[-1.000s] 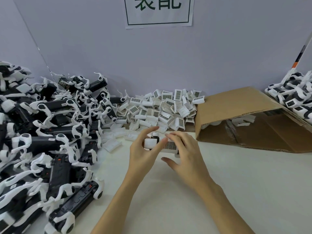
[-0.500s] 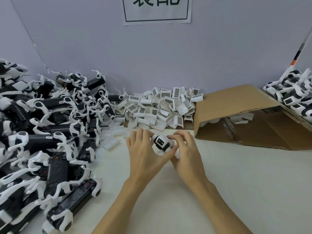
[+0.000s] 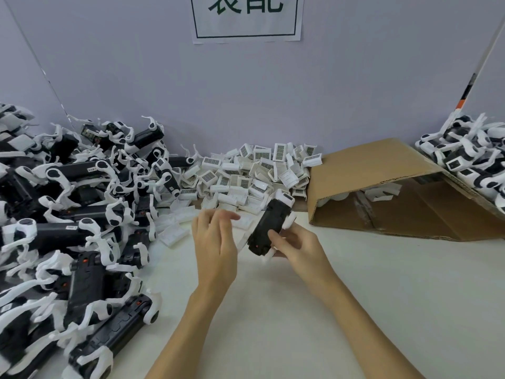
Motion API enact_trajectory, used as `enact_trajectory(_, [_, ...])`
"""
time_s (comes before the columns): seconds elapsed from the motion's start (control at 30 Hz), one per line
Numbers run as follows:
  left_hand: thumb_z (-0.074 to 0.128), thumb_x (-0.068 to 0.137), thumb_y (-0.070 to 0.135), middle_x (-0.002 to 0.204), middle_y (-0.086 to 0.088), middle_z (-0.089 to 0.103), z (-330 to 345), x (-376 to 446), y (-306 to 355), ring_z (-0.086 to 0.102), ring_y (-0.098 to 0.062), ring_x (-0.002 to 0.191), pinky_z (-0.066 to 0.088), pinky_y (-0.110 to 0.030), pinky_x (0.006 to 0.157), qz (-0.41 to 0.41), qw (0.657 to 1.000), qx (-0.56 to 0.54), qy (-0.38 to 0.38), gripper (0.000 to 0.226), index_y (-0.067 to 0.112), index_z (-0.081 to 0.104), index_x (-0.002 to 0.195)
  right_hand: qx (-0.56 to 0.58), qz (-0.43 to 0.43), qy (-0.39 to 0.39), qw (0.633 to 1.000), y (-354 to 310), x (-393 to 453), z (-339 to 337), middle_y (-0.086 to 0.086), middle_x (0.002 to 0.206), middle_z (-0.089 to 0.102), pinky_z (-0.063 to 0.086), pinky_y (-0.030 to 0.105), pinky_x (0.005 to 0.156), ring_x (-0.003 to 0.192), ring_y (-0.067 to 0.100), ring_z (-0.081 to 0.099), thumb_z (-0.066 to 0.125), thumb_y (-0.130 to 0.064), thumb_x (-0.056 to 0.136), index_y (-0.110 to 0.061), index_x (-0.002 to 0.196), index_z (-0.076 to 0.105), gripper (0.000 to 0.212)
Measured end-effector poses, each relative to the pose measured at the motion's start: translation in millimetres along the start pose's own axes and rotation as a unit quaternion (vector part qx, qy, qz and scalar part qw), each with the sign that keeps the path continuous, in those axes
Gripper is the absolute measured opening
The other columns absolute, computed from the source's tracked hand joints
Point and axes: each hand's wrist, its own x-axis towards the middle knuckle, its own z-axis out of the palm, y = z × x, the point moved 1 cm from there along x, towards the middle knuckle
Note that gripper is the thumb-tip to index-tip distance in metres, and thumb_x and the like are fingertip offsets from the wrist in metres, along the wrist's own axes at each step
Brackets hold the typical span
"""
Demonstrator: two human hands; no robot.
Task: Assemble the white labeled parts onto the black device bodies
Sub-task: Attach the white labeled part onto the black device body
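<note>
A pale table [image 3: 382, 296] runs up to a lilac wall [image 3: 355, 91], where a white sign [image 3: 247, 19] with green characters hangs straight above the cardboard box's left side. That cardboard box [image 3: 382, 173] lies on its side with its mouth open toward the viewer, and it serves as the marker for everything else. Far to its left spreads the biggest heap — black bodies [image 3: 68, 214] tangled with white legs. Just beside the box's left edge sits a mound of white labelled parts [image 3: 246, 173], barcodes showing on many. Behind the box's right corner is a smaller stack of finished units [image 3: 470, 160]. A few white pieces [image 3: 382, 191] lie inside the box.

In front of the box's left corner, above the table, the right hand [image 3: 297, 244] grips the lower end of one black body [image 3: 269, 228], thumb across its face — the body tilts up toward the box, and a white labelled part [image 3: 284, 198] sits on its upper end. The left hand [image 3: 216, 242] hovers left of that body, fingers loosely spread, holding nothing and not touching it.
</note>
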Motion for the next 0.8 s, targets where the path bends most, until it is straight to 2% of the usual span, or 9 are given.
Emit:
enact_trajectory(0.07, [0.022,0.109,0.052,0.107,0.010,0.059,-1,1,-7,0.042,0.008,0.117,0.030,-0.008,0.097,-0.036,0.999,0.011,0.002,0.062,0.021,0.075,0.096,0.116,0.073,0.015,0.990,-8,-2,-3,0.019,0.092,0.075,0.060,0.029,0.065,0.084,0.024,0.074,0.083,-0.046,0.084,0.003,0.101,0.074,0.053])
enact_trajectory(0.2, [0.027,0.110,0.048,0.103,0.016,0.059,-3,5,-16,0.045,-0.002,0.110,0.034,-0.026,0.097,-0.075,0.997,0.021,0.006,0.056,0.026,0.074,0.090,0.243,0.134,0.074,0.958,-52,15,-21,0.010,0.076,0.071,0.052,0.023,0.046,0.061,0.020,0.072,0.084,-0.043,0.067,-0.010,0.080,0.084,0.035])
enact_trajectory(0.27, [0.031,0.113,0.045,0.101,0.015,0.059,-3,6,-17,0.046,-0.008,0.109,0.036,-0.031,0.095,-0.075,0.997,0.025,0.003,0.053,0.026,0.073,0.089,0.321,0.093,0.120,0.935,-86,36,-47,0.011,0.081,0.070,0.052,0.020,0.046,0.060,0.018,0.071,0.083,-0.033,0.070,-0.004,0.095,0.078,0.039])
enact_trajectory(0.33, [0.037,0.117,0.036,0.099,0.015,0.058,-1,6,-18,0.046,-0.012,0.107,0.040,-0.036,0.093,-0.071,0.997,0.039,-0.011,0.048,0.024,0.073,0.087,0.439,0.019,0.158,0.884,-122,57,-82,0.019,0.107,0.073,0.059,0.021,0.056,0.078,0.020,0.077,0.075,-0.029,0.085,0.002,0.120,0.066,0.047])
enact_trajectory(0.43, [0.042,0.116,0.033,0.097,0.012,0.058,1,5,-19,0.050,-0.019,0.106,0.042,-0.038,0.090,-0.076,0.995,0.051,-0.030,0.045,0.023,0.072,0.084,0.562,-0.072,0.160,0.808,-154,72,-123,0.033,0.130,0.063,0.065,0.034,0.076,0.117,0.030,0.072,0.054,-0.011,0.106,-0.004,0.135,0.049,0.029])
enact_trajectory(0.53, [0.050,0.113,0.030,0.099,0.008,0.059,0,8,-21,0.052,-0.026,0.109,0.045,-0.041,0.090,-0.068,0.994,0.075,-0.042,0.036,0.020,0.072,0.087,0.452,-0.060,0.172,0.873,-138,70,-112,0.028,0.126,0.066,0.063,0.035,0.088,0.110,0.030,0.075,0.044,0.006,0.107,-0.007,0.136,0.053,0.033])
enact_trajectory(0.63, [0.070,0.102,0.017,0.114,-0.011,0.063,-7,10,-28,0.053,-0.039,0.117,0.048,-0.051,0.095,-0.027,0.976,0.214,-0.014,0.012,0.007,0.075,0.106,0.293,0.013,0.108,0.950,-86,45,-60,0.021,0.104,0.077,0.064,0.033,0.077,0.092,0.029,0.078,0.040,0.004,0.108,0.000,0.112,0.068,0.028])
enact_trajectory(0.7, [0.077,0.094,0.013,0.137,-0.025,0.058,-15,13,-37,0.048,-0.048,0.132,0.041,-0.058,0.106,-0.038,0.946,0.322,-0.001,0.035,-0.001,0.070,0.125,0.225,0.080,0.062,0.969,-47,24,-30,0.021,0.099,0.077,0.063,0.032,0.071,0.086,0.030,0.078,0.043,0.001,0.109,0.000,0.111,0.071,0.029])
enact_trajectory(0.8, [0.070,0.100,0.027,0.170,-0.031,0.022,-35,22,-49,0.019,-0.047,0.159,0.021,-0.057,0.125,-0.126,0.896,0.424,-0.035,0.067,0.000,0.045,0.156,0.147,0.132,-0.005,0.980,-8,2,3,0.018,0.097,0.077,0.059,0.029,0.068,0.083,0.028,0.076,0.043,-0.003,0.110,-0.003,0.115,0.073,0.030])
